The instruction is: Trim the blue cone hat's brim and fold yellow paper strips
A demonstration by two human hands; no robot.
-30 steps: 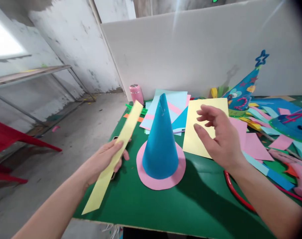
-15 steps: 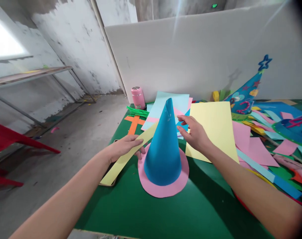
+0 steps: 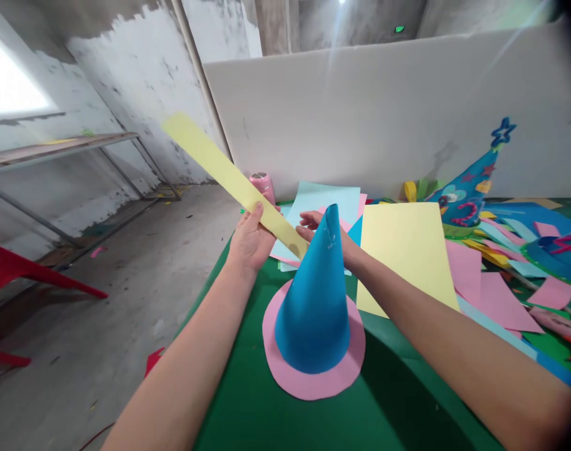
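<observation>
A long pale yellow paper strip (image 3: pixel 219 172) slants up to the left, pinched between the thumb and fingers of my left hand (image 3: pixel 252 241). Its lower end passes behind the tip half of a blue paper cone (image 3: pixel 312 313), which stands upright on a round pink paper brim (image 3: pixel 308 387). My right hand (image 3: pixel 311 225) reaches behind the cone, with fingers stretched and a little apart near the strip's lower end. The cone hides part of this hand, and I see nothing held in it.
Behind my hands stand a pink can-like container (image 3: pixel 262 185) and light blue sheets (image 3: pixel 330 193). A pale yellow sheet (image 3: pixel 402 250) lies right of the cone. Further right are a decorated blue party hat (image 3: pixel 468 188) and paper scraps (image 3: pixel 506 300). A white board (image 3: pixel 383 119) borders the green table (image 3: pixel 266 432).
My left hand has lifted the yellow strip and swung its free end up to the left. My right hand has moved left behind the cone. The view has shifted slightly.
</observation>
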